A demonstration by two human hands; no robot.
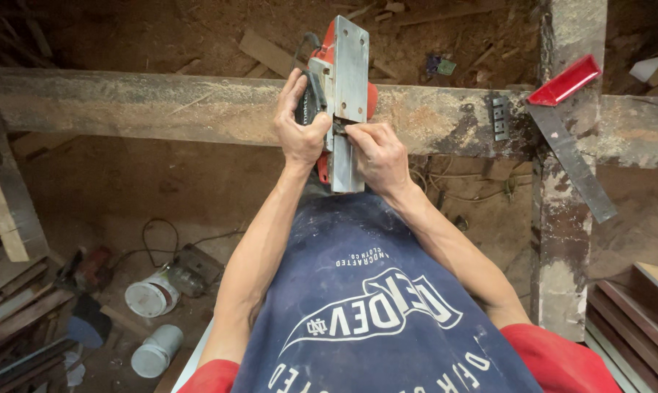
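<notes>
Left hand (300, 127) wrapped around the red body of a red-and-silver electric hand planer (341, 94), turned sole-up and propped on a long, sawdust-coated timber beam (161, 105). Right hand (378, 153) pinched narrow at the slot in the planer's flat metal sole, fingertips (352, 131) pressed to the blade area; whether anything small was gripped there, impossible to tell. Judged heavy for its size, rigid, its bare metal sole likely slick and the cutter sharp: best held by the moulded body and handle, well away from the slot. Further along the beam, a steel try square with a red plastic stock (565, 80) rested at the crossing with an upright weathered post (562, 240). Below, on the dirt floor (147, 182), white plastic tubs (152, 295), loose cable and stacked offcut boards (8, 306).
</notes>
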